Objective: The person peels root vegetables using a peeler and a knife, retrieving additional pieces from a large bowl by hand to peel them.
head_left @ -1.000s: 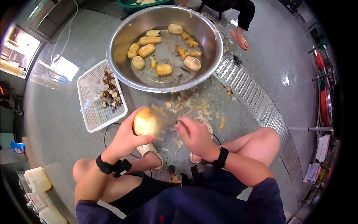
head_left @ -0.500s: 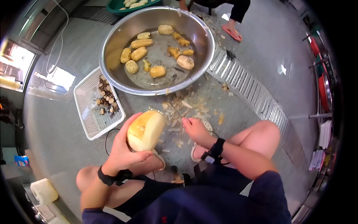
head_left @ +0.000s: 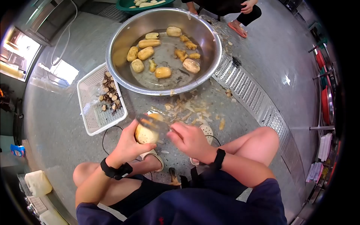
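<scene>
My left hand (head_left: 127, 146) is wrapped round a pale yellow lotus root (head_left: 145, 136), its holed cut end turned toward me. In my closed right hand (head_left: 191, 141) is a peeler (head_left: 160, 126), smeared by motion, its dark head lying across the upper part of the root. Whether the blade touches the skin I cannot tell. Beyond my hands stands a large steel basin (head_left: 212, 48) of shallow water, with several unpeeled lotus roots (head_left: 163, 72) and knobbly, ginger-like pieces (head_left: 180, 55) in it.
Peelings (head_left: 187, 107) litter the floor before the basin. At the left sits a white plastic basket (head_left: 85, 108) with dark cut-off ends (head_left: 109, 92). A metal drain grate (head_left: 247, 88) runs along the right. Another person (head_left: 249, 15) sits behind the basin, near a green tub (head_left: 122, 6).
My right hand has moved left, bringing the peeler over the lotus root. The root has been tilted so its holed end shows. The other person's hand has come into view.
</scene>
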The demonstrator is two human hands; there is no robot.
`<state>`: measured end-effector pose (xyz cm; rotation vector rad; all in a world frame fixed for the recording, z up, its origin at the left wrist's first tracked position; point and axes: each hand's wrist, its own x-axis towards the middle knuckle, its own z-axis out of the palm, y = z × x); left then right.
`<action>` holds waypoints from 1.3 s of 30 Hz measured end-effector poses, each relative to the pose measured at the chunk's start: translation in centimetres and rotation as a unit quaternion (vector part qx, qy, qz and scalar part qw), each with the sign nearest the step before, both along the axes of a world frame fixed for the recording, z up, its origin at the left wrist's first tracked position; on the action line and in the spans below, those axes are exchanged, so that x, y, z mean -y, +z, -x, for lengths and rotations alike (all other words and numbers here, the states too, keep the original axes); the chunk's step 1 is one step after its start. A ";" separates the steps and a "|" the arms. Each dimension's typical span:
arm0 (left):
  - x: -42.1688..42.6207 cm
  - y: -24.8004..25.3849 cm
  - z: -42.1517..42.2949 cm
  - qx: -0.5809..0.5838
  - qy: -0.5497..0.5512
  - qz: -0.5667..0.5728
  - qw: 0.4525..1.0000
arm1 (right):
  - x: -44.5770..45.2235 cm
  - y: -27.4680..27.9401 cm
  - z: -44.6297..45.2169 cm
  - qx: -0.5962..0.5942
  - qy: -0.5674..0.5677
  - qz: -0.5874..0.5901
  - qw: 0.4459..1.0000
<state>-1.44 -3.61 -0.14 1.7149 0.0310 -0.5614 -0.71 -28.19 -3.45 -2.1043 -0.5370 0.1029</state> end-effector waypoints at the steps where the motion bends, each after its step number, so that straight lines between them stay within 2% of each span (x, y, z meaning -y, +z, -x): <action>1: 0.0 0.0 0.0 -0.031 -0.004 -0.006 0.999 | 0.6 -1.3 -0.6 -0.068 -0.019 0.026 0.997; 3: 0.3 1.2 0.5 0.042 -0.037 -0.007 0.998 | 2.2 -3.9 -1.8 -0.208 -0.069 0.070 0.973; 6: 0.2 2.2 0.3 0.102 -0.065 0.006 0.993 | 2.6 -5.0 -1.1 -0.237 -0.082 0.050 0.967; 8: -0.5 1.3 0.0 0.147 -0.043 -0.001 0.988 | 1.7 -5.1 -1.8 -0.256 -0.089 -0.043 0.962; 10: -0.8 0.9 -0.1 0.125 -0.054 0.014 0.991 | 0.8 -4.1 -1.7 -0.301 -0.101 -0.155 0.935; 12: -0.5 1.1 -0.3 0.123 -0.076 0.022 0.989 | 0.3 -1.2 -1.9 -0.349 -0.089 -0.208 0.910; 16: 0.5 0.8 -0.3 0.134 -0.084 0.070 0.985 | -0.9 -0.4 -1.4 -0.432 -0.074 -0.353 0.827; 17: 1.2 1.5 0.3 0.032 -0.017 0.159 0.987 | -1.0 -0.6 -1.5 -0.431 -0.086 -0.365 0.821; 19: 1.8 0.1 0.6 0.073 0.047 0.179 0.980 | -1.1 -0.7 -2.0 -0.426 -0.110 -0.388 0.810; 21: 2.4 -0.1 0.7 0.082 0.099 0.158 0.979 | -1.2 -0.2 -1.8 -0.395 -0.105 -0.383 0.829; 24: 1.6 0.0 0.4 0.199 0.017 -0.099 0.975 | -1.3 -0.3 -1.6 -0.373 -0.090 -0.353 0.853; 25: 1.8 -0.7 0.4 0.227 0.035 -0.097 0.968 | -1.1 -0.4 -1.6 -0.369 -0.088 -0.339 0.861; 28: 1.7 -0.3 0.0 0.264 0.025 -0.146 0.953 | -0.5 0.3 -2.2 -0.253 -0.077 -0.228 0.937; 31: 1.8 0.1 -0.3 0.273 0.044 -0.202 0.940 | 0.5 1.8 -2.1 -0.064 -0.069 -0.056 0.994; 34: 1.4 -0.5 -0.5 0.270 0.048 -0.193 0.942 | 0.6 3.0 -1.6 0.162 0.033 0.062 0.984; 37: 1.2 -0.3 -0.6 0.240 0.058 -0.155 0.956 | 0.4 3.5 -1.2 0.192 0.051 0.130 0.972; 39: 1.0 0.0 -0.6 0.246 0.047 -0.182 0.951 | 0.6 3.0 -1.4 0.171 0.030 0.119 0.978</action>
